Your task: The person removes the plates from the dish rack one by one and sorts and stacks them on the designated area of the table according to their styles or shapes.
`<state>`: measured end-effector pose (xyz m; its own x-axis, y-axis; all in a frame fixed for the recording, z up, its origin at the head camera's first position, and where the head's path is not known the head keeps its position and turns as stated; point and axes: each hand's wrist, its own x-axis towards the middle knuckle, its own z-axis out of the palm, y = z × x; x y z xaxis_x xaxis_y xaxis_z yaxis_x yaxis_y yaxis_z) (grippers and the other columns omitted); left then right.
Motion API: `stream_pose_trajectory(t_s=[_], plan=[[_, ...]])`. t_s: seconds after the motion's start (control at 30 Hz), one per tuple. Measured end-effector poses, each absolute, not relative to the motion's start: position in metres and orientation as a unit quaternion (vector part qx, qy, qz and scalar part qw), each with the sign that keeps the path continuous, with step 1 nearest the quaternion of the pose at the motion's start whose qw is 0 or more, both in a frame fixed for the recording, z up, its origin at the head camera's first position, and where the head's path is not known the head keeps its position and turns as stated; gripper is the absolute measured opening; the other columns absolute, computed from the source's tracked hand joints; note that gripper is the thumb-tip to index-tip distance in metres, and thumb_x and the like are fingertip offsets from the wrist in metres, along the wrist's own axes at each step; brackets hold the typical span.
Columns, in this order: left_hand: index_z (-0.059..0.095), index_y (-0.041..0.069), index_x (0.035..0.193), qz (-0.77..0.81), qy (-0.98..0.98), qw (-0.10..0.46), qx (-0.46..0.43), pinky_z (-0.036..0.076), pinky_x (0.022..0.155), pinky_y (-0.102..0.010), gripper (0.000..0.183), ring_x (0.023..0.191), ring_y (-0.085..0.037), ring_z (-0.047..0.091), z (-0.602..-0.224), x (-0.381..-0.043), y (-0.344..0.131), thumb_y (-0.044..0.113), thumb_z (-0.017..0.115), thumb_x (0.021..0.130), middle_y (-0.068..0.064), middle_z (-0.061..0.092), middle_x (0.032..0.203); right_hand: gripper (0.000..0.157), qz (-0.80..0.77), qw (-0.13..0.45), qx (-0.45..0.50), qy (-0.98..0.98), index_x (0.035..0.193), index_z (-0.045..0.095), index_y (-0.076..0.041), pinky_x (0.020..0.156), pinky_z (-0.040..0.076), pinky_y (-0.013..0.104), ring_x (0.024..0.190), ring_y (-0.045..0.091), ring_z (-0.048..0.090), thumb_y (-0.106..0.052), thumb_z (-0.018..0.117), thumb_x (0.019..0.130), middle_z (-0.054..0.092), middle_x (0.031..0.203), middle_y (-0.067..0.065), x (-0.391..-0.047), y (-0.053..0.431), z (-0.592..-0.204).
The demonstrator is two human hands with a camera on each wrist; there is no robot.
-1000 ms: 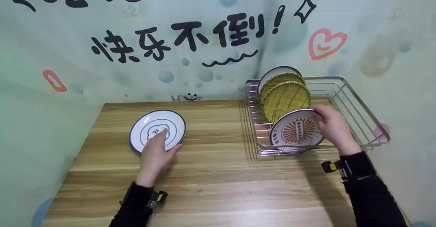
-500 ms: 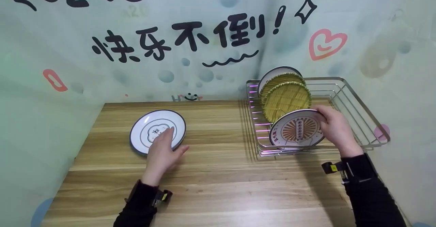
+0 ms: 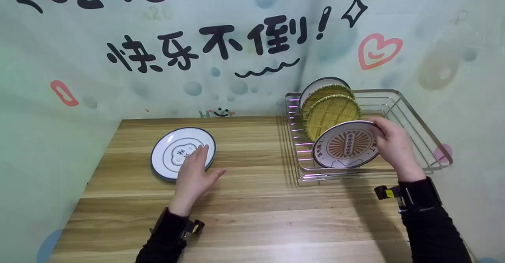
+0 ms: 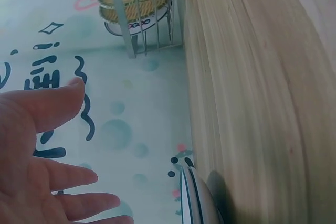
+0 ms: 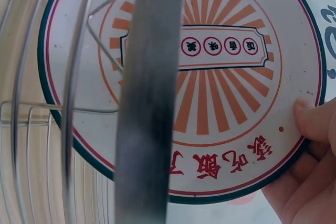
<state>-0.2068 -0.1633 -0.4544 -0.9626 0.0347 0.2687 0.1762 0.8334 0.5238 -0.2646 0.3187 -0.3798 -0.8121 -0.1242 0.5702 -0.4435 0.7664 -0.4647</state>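
My right hand (image 3: 396, 146) pinches the upper right rim of a white plate (image 3: 349, 144) with an orange sunburst print. In the right wrist view that plate (image 5: 231, 108) shows a dark rim and red lettering, partly hidden behind a metal bar. The plate leans back inside the front of a wire dish rack (image 3: 418, 124). Over the near right edge of a white plate (image 3: 165, 152) on the table, my left hand (image 3: 193, 182) hovers with fingers extended. From the left wrist view, this plate looks stacked on another (image 4: 202, 203), and the left hand (image 4: 47, 150) holds nothing.
Two round woven trays (image 3: 333, 117) stand in the rack, with another white plate (image 3: 321, 84) behind them. A wooden table (image 3: 252, 200) lies under everything. A printed cloth wall (image 3: 189, 97) rises at the table's back edge.
My right hand has lifted the sunburst plate slightly up and to the right. My left hand has drifted right across the plate on the table, which has stayed put.
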Motion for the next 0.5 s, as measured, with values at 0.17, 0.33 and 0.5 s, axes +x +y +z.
stream_pose_trajectory(t_s=[0.17, 0.33, 0.5], plan=[[0.041, -0.006, 0.145, -0.287, -0.946, 0.134, -0.063, 0.027, 0.113, -0.058, 0.085, 0.135, -0.047, 0.037, -0.454, -0.206, -0.159, 0.038, 0.079, 0.083, -0.031, 0.040, 0.147, 0.013, 0.306, 0.269, 0.156, -0.900, 0.104, 0.067, 0.003, 0.074, 0.043, 0.038, 0.088, 0.035, 0.064, 0.005, 0.058, 0.096, 0.069, 0.100, 0.022, -0.264, 0.318, -0.378], [0.041, -0.006, 0.145, -0.291, -0.944, 0.139, -0.072, 0.028, 0.113, -0.056, 0.085, 0.135, -0.046, 0.037, -0.451, -0.205, -0.154, 0.038, 0.079, 0.083, -0.029, 0.041, 0.147, 0.012, 0.307, 0.286, 0.151, -0.895, 0.103, 0.068, 0.002, 0.075, 0.044, 0.036, 0.090, 0.034, 0.065, 0.003, 0.059, 0.096, 0.070, 0.100, 0.021, -0.265, 0.316, -0.376], [0.041, -0.006, 0.145, -0.300, -0.940, 0.145, -0.079, 0.029, 0.113, -0.055, 0.086, 0.135, -0.045, 0.039, -0.449, -0.206, -0.148, 0.037, 0.080, 0.082, -0.028, 0.042, 0.147, 0.012, 0.316, 0.297, 0.138, -0.891, 0.104, 0.068, 0.002, 0.075, 0.045, 0.031, 0.091, 0.033, 0.066, 0.003, 0.059, 0.096, 0.070, 0.101, 0.020, -0.266, 0.312, -0.374]])
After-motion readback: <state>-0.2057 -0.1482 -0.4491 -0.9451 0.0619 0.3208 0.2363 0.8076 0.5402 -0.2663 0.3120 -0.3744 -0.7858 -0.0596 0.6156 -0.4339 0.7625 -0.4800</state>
